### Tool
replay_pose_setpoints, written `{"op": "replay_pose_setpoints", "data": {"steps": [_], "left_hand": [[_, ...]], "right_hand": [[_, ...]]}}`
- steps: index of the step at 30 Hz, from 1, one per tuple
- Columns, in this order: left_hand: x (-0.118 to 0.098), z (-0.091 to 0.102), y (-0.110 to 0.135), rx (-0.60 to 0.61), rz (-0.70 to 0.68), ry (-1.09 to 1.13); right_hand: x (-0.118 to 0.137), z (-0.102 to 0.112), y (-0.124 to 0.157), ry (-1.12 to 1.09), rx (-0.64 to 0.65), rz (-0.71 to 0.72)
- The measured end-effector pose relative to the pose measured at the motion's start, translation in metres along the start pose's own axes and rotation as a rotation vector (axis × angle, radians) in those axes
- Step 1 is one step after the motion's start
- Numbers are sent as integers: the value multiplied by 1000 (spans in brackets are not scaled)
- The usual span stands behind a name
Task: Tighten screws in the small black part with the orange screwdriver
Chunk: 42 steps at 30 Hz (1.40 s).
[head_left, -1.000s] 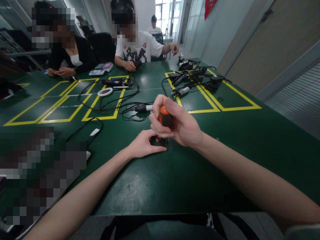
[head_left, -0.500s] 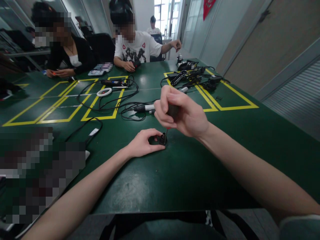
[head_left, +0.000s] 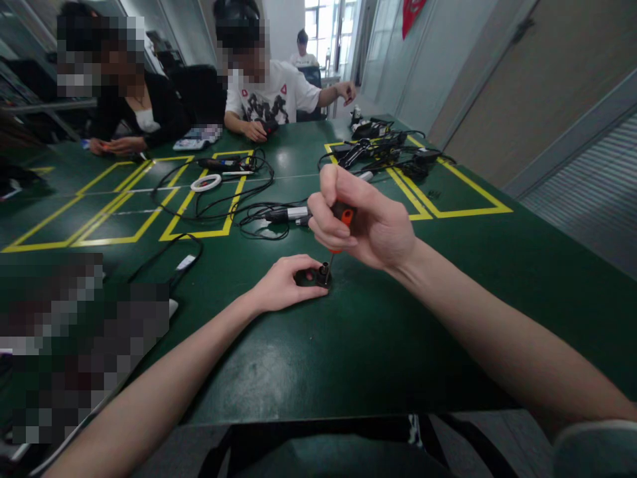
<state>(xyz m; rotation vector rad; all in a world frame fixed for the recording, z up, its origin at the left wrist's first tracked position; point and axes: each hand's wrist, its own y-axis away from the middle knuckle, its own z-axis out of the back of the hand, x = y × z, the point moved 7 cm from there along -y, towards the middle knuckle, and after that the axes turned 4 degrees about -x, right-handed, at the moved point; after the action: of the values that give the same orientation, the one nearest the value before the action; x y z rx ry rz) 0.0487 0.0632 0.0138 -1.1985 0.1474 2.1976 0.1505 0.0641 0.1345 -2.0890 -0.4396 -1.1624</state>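
On the green table (head_left: 378, 345), my left hand (head_left: 286, 284) pinches a small round black part (head_left: 323, 275) between thumb and fingers. The part has a short upright tube; its exact kind is too small to tell. Above it, my right hand (head_left: 365, 216) is closed around the black and orange handle of a screwdriver (head_left: 347, 216). The thin metal shaft points down, and its tip meets the black part beside the tube. My right fingers hide much of the handle.
Black cables (head_left: 263, 219) with silver-bodied pieces lie beyond my hands. A white tape roll (head_left: 206, 183) sits among yellow-taped rectangles. A pile of black cables and devices (head_left: 383, 146) is at the far right. Two people sit across the table, and blurred objects (head_left: 94, 358) lie at left.
My right hand has turned slightly, so the handle's orange end now shows. The screwdriver shaft leans more. My left hand and the black part stay nearly in place.
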Motion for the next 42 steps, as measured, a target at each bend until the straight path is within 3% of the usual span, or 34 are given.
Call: {"op": "replay_pose_setpoints", "data": {"steps": [7, 14, 25, 34, 39, 42], "left_hand": [[-1, 0, -1, -10, -6, 29], [0, 0, 0, -21, -29, 66], [1, -1, 0, -29, -46, 28], [2, -1, 1, -20, -40, 32], [0, -1, 0, -18, -45, 29], [-1, 0, 0, -19, -34, 26]], "right_hand": [[-1, 0, 0, -40, 21, -77], [-1, 10, 1, -78, -26, -33], [-6, -4, 1, -32, 36, -108], [0, -3, -2, -45, 4, 32], [-7, 5, -1, -129, -79, -151], [-8, 9, 1, -166, -91, -179]]}}
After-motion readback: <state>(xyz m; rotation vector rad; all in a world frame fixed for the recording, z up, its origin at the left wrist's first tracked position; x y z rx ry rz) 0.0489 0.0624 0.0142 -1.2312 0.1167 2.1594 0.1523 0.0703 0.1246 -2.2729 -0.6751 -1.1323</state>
